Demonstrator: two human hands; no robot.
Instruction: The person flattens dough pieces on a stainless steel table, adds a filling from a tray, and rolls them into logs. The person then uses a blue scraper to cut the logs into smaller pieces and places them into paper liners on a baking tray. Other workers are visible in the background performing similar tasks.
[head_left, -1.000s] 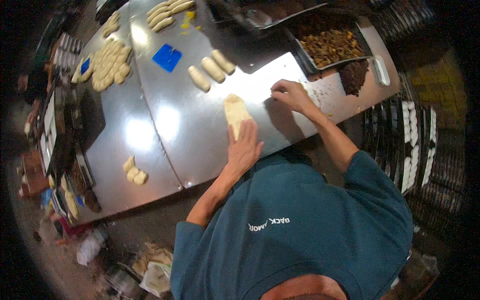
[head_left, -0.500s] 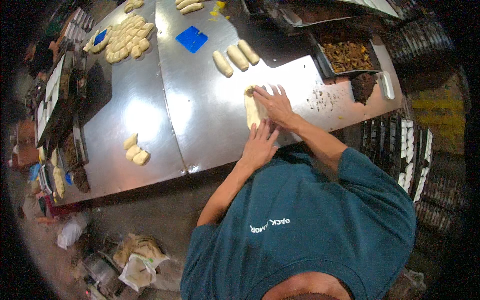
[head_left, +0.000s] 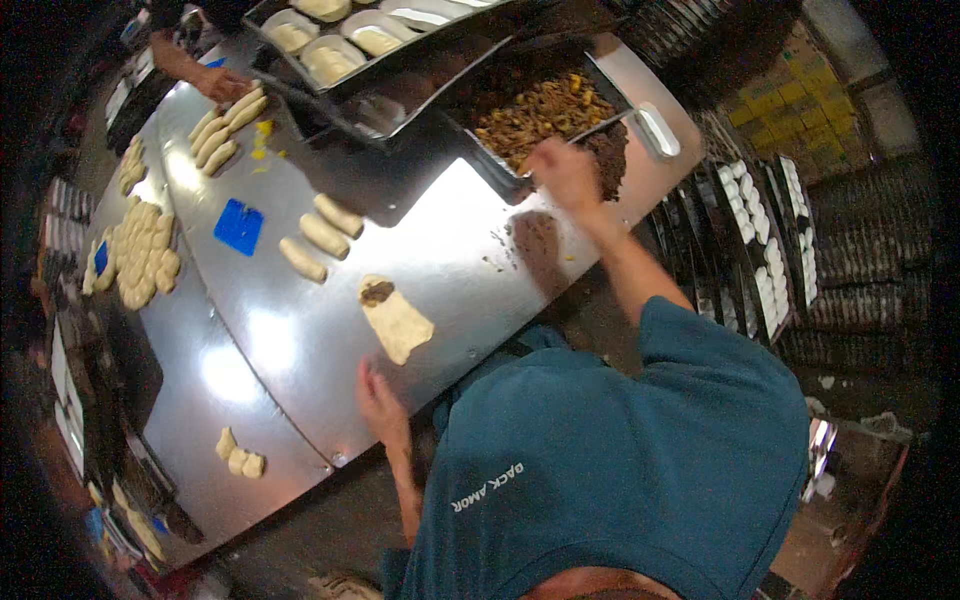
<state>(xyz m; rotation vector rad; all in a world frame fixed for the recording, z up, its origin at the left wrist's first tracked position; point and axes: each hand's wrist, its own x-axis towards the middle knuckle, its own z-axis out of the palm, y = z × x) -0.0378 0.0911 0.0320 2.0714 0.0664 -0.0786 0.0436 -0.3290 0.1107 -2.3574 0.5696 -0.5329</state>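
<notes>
A flattened piece of dough [head_left: 402, 328] lies on the metal table with a small dark clump of filling [head_left: 376, 293] at its far end. My left hand [head_left: 380, 405] hovers by the table's near edge, just short of the dough. Its fingers are loosely stretched and hold nothing. Over at the right, my right hand [head_left: 568, 178] is at the near rim of a tray of brown and yellow filling [head_left: 545, 118]. Motion smears its fingers, so their grip does not show.
Three rolled doughs [head_left: 324, 236] lie beyond the flat piece, near a blue scraper [head_left: 239, 226]. Dough pieces cluster at left [head_left: 143, 250]. Another person's hand [head_left: 222, 84] touches dough rolls [head_left: 213, 140]. A baking tray [head_left: 372, 62] holds dough in white moulds. Racks [head_left: 745, 240] stand at right.
Both hands have left the dough: the right has gone to the filling tray, the left has drawn back toward the table's edge. The whole view has swung to the right.
</notes>
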